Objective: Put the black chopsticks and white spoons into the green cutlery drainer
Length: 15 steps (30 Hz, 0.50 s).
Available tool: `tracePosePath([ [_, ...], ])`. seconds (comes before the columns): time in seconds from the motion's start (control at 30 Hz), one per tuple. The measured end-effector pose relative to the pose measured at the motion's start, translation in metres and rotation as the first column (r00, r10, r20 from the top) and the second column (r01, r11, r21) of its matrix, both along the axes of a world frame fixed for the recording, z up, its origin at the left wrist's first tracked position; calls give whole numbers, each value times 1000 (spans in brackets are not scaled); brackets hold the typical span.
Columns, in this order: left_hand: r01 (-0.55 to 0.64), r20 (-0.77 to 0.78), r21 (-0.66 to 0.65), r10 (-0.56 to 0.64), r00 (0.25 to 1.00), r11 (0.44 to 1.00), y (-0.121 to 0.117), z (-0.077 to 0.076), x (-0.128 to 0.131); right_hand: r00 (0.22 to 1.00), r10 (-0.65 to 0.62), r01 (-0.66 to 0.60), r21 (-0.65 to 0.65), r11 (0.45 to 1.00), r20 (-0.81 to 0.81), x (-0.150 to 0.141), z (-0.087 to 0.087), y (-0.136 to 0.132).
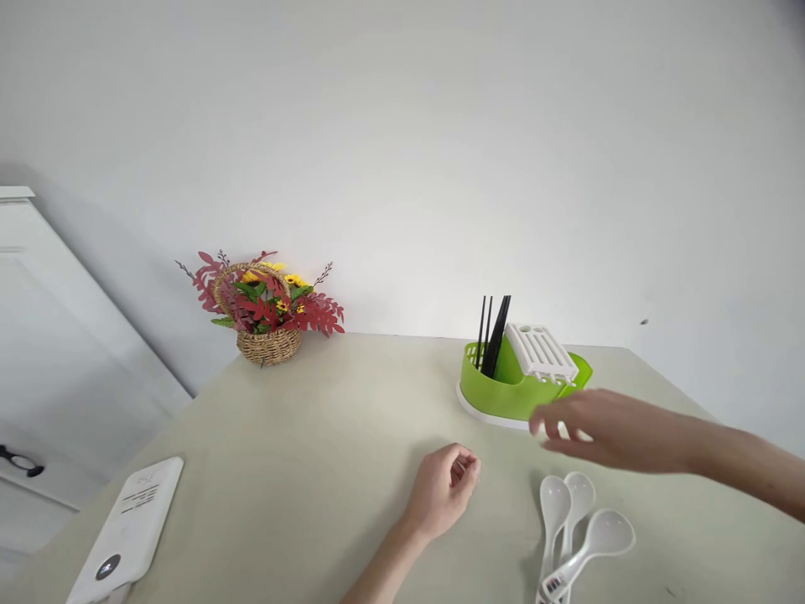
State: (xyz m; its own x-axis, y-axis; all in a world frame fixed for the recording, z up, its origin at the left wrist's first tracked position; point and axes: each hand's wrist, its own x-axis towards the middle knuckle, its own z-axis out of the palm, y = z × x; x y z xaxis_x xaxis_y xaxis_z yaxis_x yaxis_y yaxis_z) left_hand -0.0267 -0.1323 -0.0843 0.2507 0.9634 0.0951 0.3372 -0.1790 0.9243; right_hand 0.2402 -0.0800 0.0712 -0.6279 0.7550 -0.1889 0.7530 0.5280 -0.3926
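My left hand [444, 491] rests on the table with its fingers curled in and nothing visible inside them. My right hand [588, 426] reaches in from the right, above the table, fingers apart and bent, holding nothing. Just behind it stands a green utensil holder [503, 400] on a white base, with a white slotted rack [542, 352] on top. Black chopsticks [495, 340] stand upright in its left part. Below my right hand lie three white serving spoons [607, 534], their handles crossing toward the front edge of the picture.
A wicker basket [269, 346] of red and yellow artificial flowers stands at the back left by the wall. At the front left lies a white flat device [135, 520] with a round dark spot. A white cabinet [56, 352] is left of the table [302, 470].
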Motion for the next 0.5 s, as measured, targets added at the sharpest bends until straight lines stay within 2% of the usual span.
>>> tracePosePath([
  [0.1, 6, -14, 17, -5, 1000, 1000, -1, -1, -1, 985, -108, 117, -59, 991, 131, 34, -32, -13],
  [0.17, 11, -26, 25, -11, 1000, 1000, 0, -1, -1, 972, -170, 191, -122, 974, 164, 53, -47, -16],
  [0.23, 14, -38, 28, -13, 999, 1000, 0, -1, -2, 953, -257, 287, -210, 935, 160, 69, -58, -18],
  [0.3, 15, -47, 26, -14, 999, 1000, 1, 0, -2, 928, -341, 371, -331, 868, 147, 80, -69, -18],
  [0.37, 16, -50, 24, -14, 999, 1000, 1, 0, -2, 932, -351, 353, -449, 821, 90, 88, -81, -17],
  [0.43, 17, -51, 23, -16, 999, 1000, 1, 0, -2, 946, -324, 280, -561, 779, 23, 92, -94, -18],
  [0.5, 21, -56, 25, -20, 998, 999, 0, 0, -2, 950, -311, 237, -625, 744, -11, 91, -106, -20],
])
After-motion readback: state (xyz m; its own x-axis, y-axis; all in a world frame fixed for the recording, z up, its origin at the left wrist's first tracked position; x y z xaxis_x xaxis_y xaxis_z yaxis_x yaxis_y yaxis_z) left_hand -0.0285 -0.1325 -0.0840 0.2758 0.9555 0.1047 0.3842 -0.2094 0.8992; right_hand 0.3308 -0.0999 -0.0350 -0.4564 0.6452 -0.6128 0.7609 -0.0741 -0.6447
